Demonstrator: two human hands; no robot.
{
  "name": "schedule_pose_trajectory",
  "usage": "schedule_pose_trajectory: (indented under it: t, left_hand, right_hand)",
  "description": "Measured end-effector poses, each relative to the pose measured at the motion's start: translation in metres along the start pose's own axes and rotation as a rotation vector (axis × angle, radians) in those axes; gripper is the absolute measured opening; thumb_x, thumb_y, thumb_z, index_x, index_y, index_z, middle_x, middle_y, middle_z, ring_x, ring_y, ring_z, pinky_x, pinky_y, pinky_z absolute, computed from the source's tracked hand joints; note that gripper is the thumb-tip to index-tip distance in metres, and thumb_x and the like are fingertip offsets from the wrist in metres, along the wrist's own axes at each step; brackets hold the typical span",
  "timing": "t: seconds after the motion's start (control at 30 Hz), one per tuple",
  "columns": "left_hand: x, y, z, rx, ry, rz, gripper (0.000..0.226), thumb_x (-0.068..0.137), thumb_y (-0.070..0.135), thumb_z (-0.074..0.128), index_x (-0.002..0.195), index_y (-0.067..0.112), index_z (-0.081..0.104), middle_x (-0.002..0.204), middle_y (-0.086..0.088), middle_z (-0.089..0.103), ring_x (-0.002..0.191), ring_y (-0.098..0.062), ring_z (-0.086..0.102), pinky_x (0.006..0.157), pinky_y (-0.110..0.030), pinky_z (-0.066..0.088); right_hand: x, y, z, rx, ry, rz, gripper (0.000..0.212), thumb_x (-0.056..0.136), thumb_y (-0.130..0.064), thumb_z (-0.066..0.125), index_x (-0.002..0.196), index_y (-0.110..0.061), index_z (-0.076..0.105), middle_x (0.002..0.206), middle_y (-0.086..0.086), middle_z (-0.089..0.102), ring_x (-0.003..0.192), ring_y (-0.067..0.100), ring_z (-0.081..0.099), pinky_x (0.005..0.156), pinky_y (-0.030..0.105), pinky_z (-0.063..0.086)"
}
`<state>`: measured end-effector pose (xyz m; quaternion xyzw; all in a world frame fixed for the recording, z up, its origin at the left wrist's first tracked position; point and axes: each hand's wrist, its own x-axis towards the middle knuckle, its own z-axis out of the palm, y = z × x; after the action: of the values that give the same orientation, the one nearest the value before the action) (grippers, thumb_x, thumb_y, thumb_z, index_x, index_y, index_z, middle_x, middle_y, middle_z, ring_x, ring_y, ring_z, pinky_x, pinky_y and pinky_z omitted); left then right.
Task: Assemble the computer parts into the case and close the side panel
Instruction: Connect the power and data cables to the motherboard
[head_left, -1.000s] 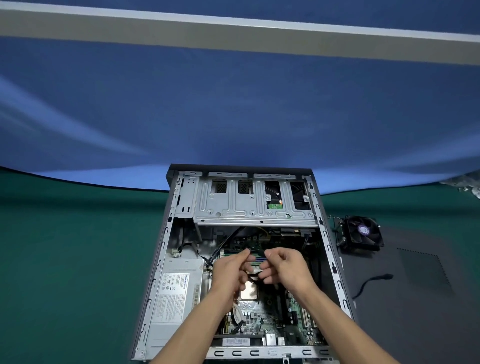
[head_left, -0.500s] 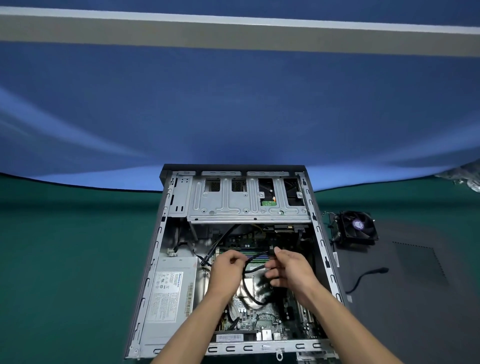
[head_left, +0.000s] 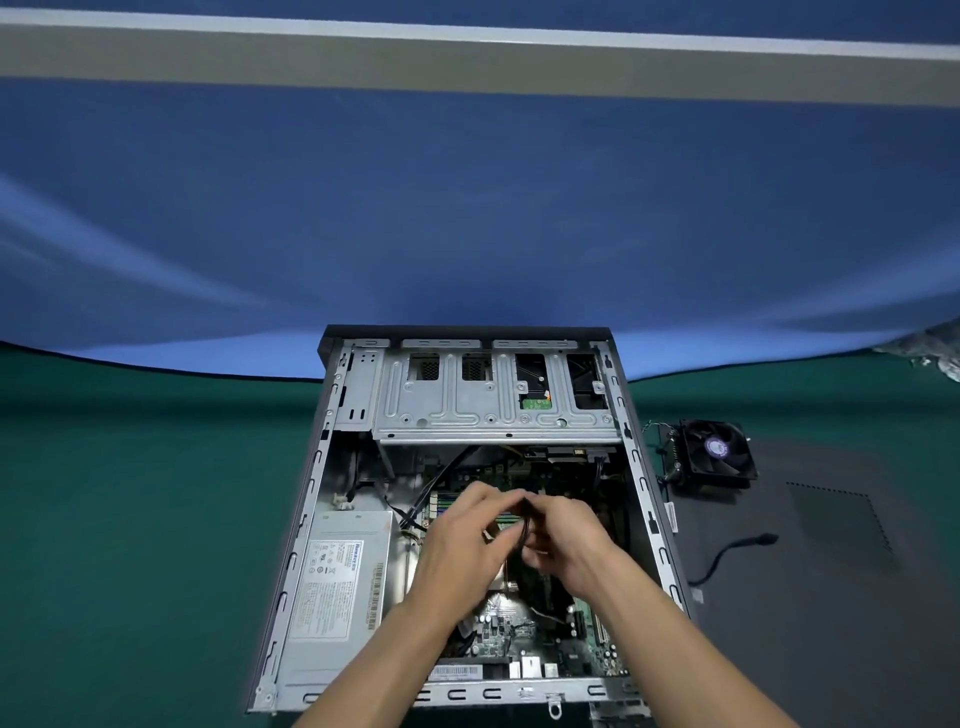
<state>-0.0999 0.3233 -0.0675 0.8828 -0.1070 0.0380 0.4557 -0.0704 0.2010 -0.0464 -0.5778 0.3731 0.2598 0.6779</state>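
The open computer case (head_left: 332, 447) lies flat on the green table, its motherboard (head_left: 504, 631) exposed. A grey power supply (head_left: 340, 587) sits at its left and a metal drive cage (head_left: 467, 410) at the far end. My left hand (head_left: 462, 551) and my right hand (head_left: 569, 540) meet above the middle of the board. Both pinch a thin black cable (head_left: 523, 530) looped between their fingertips. The CPU area under the hands is mostly hidden.
A black cooler fan (head_left: 719, 452) stands to the right of the case. It rests on the dark side panel (head_left: 831, 597), where a loose black cable (head_left: 727, 558) also lies. Blue cloth hangs behind the table.
Both hands have come closer together and risen slightly over the board. The black cable that hung in a wide loop between them is now gathered tight at the fingertips.
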Motion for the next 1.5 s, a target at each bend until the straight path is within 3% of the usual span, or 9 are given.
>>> schedule_pose_trajectory:
  t: [0.13,0.37,0.63,0.73,0.8,1.07,1.3,1.43,1.5]
  left_hand:
    - [0.004,0.010,0.002,0.238,0.130,0.263,0.024,0.086,0.012,0.052,0.099,0.004,0.071,0.089,-0.005,0.064,0.080,-0.014,0.058,0.060,-0.026,0.052]
    - [0.008,0.005,0.008,0.020,0.115,0.051,0.014,0.084,-0.003,0.059,0.093,0.004,0.067,0.089,-0.004,0.062,0.084,-0.016,0.059,0.074,-0.025,0.046]
    - [0.027,-0.022,0.022,-0.015,-0.015,-0.295,0.016,0.083,-0.001,0.062,0.095,0.009,0.068,0.092,0.002,0.064,0.087,-0.013,0.057,0.077,-0.020,0.040]
    - [0.036,-0.030,0.032,-0.039,-0.010,-0.383,0.013,0.089,0.007,0.062,0.099,0.009,0.069,0.094,0.003,0.064,0.090,-0.013,0.057,0.081,-0.021,0.040]
    - [0.041,-0.034,0.037,-0.050,-0.001,-0.415,0.011,0.091,0.009,0.060,0.099,0.007,0.068,0.090,0.002,0.063,0.088,-0.014,0.058,0.078,-0.021,0.039]
    - [0.042,-0.041,0.049,0.098,-0.041,-0.357,0.012,0.093,0.009,0.054,0.097,0.007,0.066,0.085,-0.002,0.063,0.079,-0.018,0.057,0.070,-0.029,0.042]
    - [0.050,-0.043,0.055,0.139,0.026,-0.384,0.025,0.092,0.007,0.054,0.068,0.010,0.055,0.059,0.002,0.050,0.057,-0.017,0.044,0.051,-0.029,0.032]
    - [0.055,-0.043,0.054,0.130,0.102,-0.358,0.015,0.093,0.005,0.051,0.088,0.010,0.064,0.073,-0.003,0.058,0.065,-0.018,0.051,0.061,-0.028,0.037]
    - [0.059,-0.047,0.054,0.143,0.103,-0.373,0.017,0.094,0.004,0.048,0.094,0.004,0.066,0.071,-0.004,0.059,0.057,-0.015,0.049,0.053,-0.026,0.037]
  right_hand:
    - [-0.003,-0.005,0.003,-0.078,-0.022,-0.029,0.026,0.097,-0.014,0.047,0.075,-0.010,0.060,0.053,-0.001,0.048,0.044,0.009,0.045,0.040,0.020,0.042]
    - [-0.009,-0.007,-0.004,-0.368,-0.091,-0.206,0.033,0.100,-0.021,0.043,0.072,-0.015,0.061,0.051,-0.004,0.062,0.044,0.011,0.056,0.046,0.020,0.041]
    - [-0.015,-0.030,-0.046,-0.836,0.299,-0.801,0.023,0.099,-0.021,0.042,0.104,-0.025,0.065,0.078,-0.009,0.067,0.066,0.007,0.057,0.060,0.027,0.042]
    - [-0.014,-0.040,-0.063,-0.950,0.532,-0.965,0.024,0.097,-0.022,0.042,0.108,-0.024,0.064,0.075,-0.012,0.053,0.079,0.010,0.046,0.064,0.029,0.035]
    - [-0.009,-0.039,-0.071,-0.960,0.571,-0.948,0.025,0.098,-0.021,0.041,0.110,-0.022,0.063,0.072,-0.016,0.040,0.083,0.011,0.043,0.064,0.029,0.032]
    - [0.006,-0.031,-0.071,-0.783,0.625,-0.858,0.022,0.098,-0.013,0.038,0.111,-0.018,0.055,0.085,-0.013,0.048,0.089,0.016,0.051,0.070,0.031,0.037]
    - [0.012,-0.031,-0.069,-0.872,0.650,-0.826,0.019,0.097,-0.013,0.037,0.109,-0.015,0.051,0.104,-0.001,0.052,0.095,0.018,0.045,0.070,0.031,0.038]
    - [0.015,-0.031,-0.069,-0.837,0.646,-0.828,0.017,0.096,-0.015,0.037,0.109,-0.016,0.049,0.104,-0.001,0.052,0.094,0.018,0.046,0.068,0.033,0.040]
    - [0.015,-0.032,-0.068,-0.811,0.637,-0.830,0.019,0.096,-0.015,0.037,0.112,-0.016,0.048,0.106,-0.001,0.053,0.095,0.018,0.047,0.069,0.034,0.041]
